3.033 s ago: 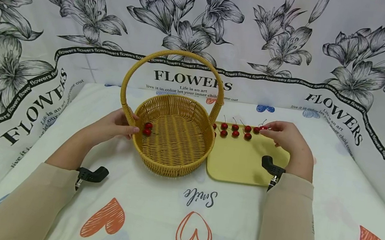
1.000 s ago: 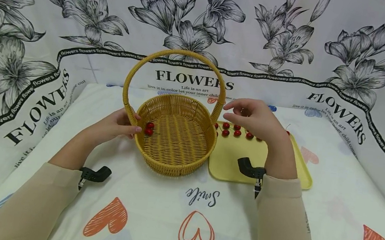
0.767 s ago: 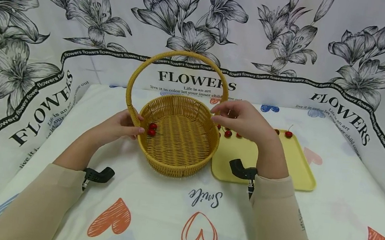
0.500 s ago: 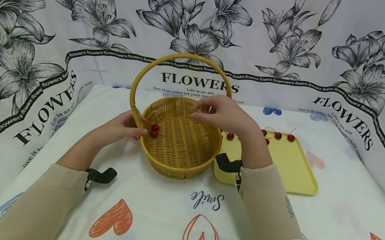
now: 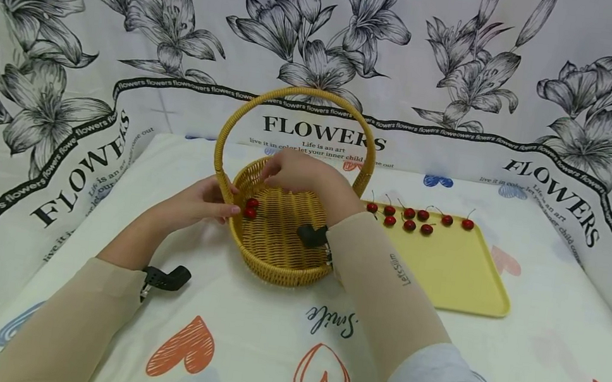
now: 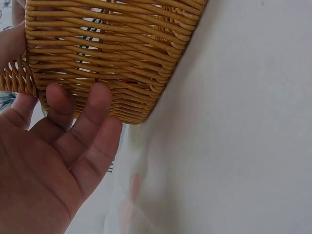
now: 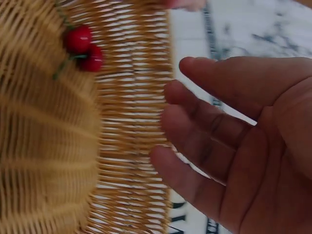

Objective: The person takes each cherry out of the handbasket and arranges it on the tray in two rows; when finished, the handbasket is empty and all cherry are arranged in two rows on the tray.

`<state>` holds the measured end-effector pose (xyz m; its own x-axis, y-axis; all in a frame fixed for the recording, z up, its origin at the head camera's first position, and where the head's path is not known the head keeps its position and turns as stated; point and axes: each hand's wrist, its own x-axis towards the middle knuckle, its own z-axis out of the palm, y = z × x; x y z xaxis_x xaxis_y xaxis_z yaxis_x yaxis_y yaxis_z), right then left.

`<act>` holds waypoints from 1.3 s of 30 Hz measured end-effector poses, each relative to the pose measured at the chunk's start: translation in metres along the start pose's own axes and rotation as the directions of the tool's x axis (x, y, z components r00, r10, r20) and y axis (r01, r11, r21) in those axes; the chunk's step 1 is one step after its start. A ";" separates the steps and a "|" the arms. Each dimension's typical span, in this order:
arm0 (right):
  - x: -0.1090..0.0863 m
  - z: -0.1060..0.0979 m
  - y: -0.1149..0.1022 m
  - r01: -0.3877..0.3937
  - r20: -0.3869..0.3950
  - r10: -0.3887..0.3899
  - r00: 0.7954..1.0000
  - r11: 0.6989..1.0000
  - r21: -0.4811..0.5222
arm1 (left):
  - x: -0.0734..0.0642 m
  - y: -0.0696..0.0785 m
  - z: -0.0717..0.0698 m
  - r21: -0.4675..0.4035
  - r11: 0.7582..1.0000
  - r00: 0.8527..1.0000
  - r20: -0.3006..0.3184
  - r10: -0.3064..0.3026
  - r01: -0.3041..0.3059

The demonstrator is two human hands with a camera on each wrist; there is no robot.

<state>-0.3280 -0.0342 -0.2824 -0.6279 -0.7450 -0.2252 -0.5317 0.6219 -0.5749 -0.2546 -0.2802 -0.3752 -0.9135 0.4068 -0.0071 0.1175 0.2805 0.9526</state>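
A yellow woven basket point(image 5: 283, 239) with a tall arched handle stands on the cloth. My left hand point(image 5: 192, 204) grips its left side at the foot of the handle, thumb over the rim; in the left wrist view, the left hand's fingers point(image 6: 100, 105) lie against the outer weave. Inside the basket, by that thumb, lie two red cherries point(image 7: 79, 40) with green stems. My right hand point(image 5: 299, 171) hovers over the far left part of the basket. Its fingers are loosely bent, and nothing shows between them in the right wrist view.
To the right of the basket lies a flat yellow tray point(image 5: 459, 273). Several stemmed cherries point(image 5: 409, 225) sit in rows along its far side. White cloth point(image 5: 247, 343) with printed hearts covers the table, and a flower-printed cloth point(image 5: 469, 77) hangs behind.
My right hand has left the cherries at the tray's far edge and moved left, across the basket's right rim, to over its far left part. The left hand keeps its grip.
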 end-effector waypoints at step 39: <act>0.030 0.040 0.003 -0.199 -0.024 0.210 0.977 0.875 -0.442 | 0.000 0.001 0.001 0.018 1.000 1.000 -0.006 0.000 0.000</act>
<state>-0.3255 -0.0647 -0.3223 -0.7389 -0.5918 -0.3220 -0.5916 0.7986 -0.1101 -0.2540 -0.2788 -0.3750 -0.9158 0.4017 -0.0049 0.1246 0.2956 0.9471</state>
